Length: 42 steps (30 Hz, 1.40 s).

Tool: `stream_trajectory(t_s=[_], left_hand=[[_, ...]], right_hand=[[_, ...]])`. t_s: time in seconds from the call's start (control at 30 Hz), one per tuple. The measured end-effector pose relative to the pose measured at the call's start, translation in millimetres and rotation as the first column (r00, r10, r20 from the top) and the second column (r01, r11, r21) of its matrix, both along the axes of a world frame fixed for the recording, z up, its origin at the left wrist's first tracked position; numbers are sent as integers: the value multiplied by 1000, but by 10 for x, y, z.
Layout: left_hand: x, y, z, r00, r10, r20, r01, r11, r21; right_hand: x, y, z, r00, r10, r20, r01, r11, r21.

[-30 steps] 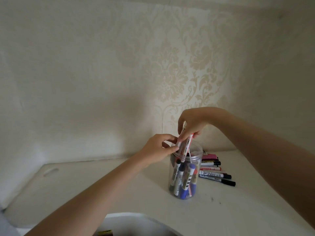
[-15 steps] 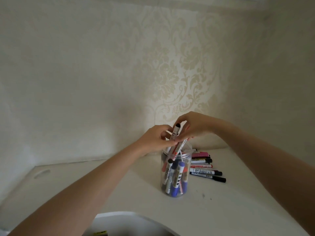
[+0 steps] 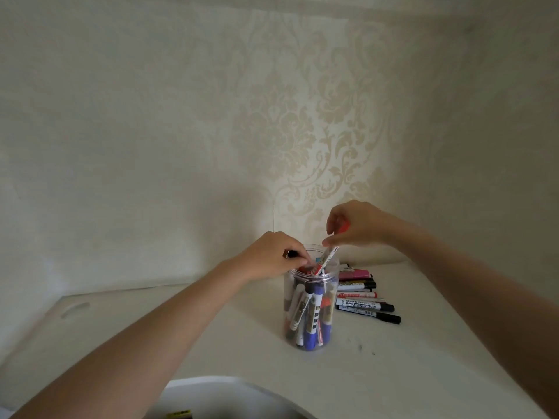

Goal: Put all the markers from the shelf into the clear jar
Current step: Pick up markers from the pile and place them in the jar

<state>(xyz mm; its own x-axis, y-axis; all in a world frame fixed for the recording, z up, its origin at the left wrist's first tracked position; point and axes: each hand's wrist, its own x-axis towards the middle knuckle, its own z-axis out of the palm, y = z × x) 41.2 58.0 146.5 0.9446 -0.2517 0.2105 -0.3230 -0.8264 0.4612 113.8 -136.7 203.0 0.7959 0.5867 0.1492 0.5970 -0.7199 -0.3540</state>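
Clear plastic is what the jar [image 3: 311, 297] is made of; in the head view it is seen standing upright on the white shelf [image 3: 211, 334], toward the back edge and right of the middle. It is already well filled: blue, black, red and white markers stand packed inside it.

The left hand [image 3: 272, 258] is held over the jar's mouth, fingers curled and pinched at the rim on what appears to be a dark-capped marker; the object itself cannot be made out with certainty. The right hand [image 3: 354, 225] is pinched on a red-capped marker [image 3: 328, 258], whose lower end is tilted down inside the jar's mouth.

A row of loose markers [image 3: 363, 297] lies flat just beside the jar on its right, nearer the back right corner. The task is judged more than half done, with these left to be collected.

The shelf is otherwise bare, matt, with a few small dark specks. Pale damask wallpaper [image 3: 317, 131] covers the wall behind.
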Motion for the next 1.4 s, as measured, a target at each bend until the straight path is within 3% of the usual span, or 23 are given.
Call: stream_trajectory(t_s=[0.07,0.2,0.33,0.4,0.47,0.53,0.63,0.73,0.8,0.87,0.97,1.17,1.27,1.33,1.4], left_hand=[[-21,39,-13,999,8,-38,-7,999,32],[-33,142,-22,999,44,21,-41,992,-120],[-19,169,-128,1000,19,-12,-18,996,83],[-3,176,-177,998,-3,70,-12,979,204],[-1,175,-214,978,-38,204,11,991,135],[6,175,-237,969,-75,234,68,997,37],[-11,178,-257,982,-89,167,69,990,124],[-45,181,-240,978,-70,196,32,982,188],[-75,159,-235,990,-41,135,29,996,89],[-65,143,-253,999,-16,-30,13,995,-95],[-5,124,-317,969,-63,-239,-24,938,-347],[38,-112,-655,989,43,-142,-104,880,-463],[53,-106,-729,976,-17,-217,-110,822,-559],[46,-126,-723,962,-140,-233,-38,780,-625],[8,-223,-753,972,-201,-120,75,755,-652]], right_hand=[[-8,-47,-6,999,-21,31,21,1000,21],[-62,-48,-71,999,39,-5,-39,999,5],[-105,-38,-159,999,14,36,-17,995,103],[-162,-37,-137,995,-13,104,-3,988,154],[-240,-34,-42,983,-14,184,-12,990,141],[-306,-23,76,969,-11,245,-10,996,86],[-384,45,183,951,-20,308,10,999,35],[-439,149,193,941,-24,337,33,999,-20],[-460,194,203,937,-35,348,48,998,-28],[-469,224,234,928,-57,369,73,997,-30],[-457,301,282,914,-89,396,125,990,-65],[-254,358,-132,941,-81,329,157,965,-212],[-213,249,-359,958,-128,258,181,965,-192],[-250,156,-426,933,-123,339,184,971,-155],[-305,69,-464,890,-125,438,171,983,-67]])
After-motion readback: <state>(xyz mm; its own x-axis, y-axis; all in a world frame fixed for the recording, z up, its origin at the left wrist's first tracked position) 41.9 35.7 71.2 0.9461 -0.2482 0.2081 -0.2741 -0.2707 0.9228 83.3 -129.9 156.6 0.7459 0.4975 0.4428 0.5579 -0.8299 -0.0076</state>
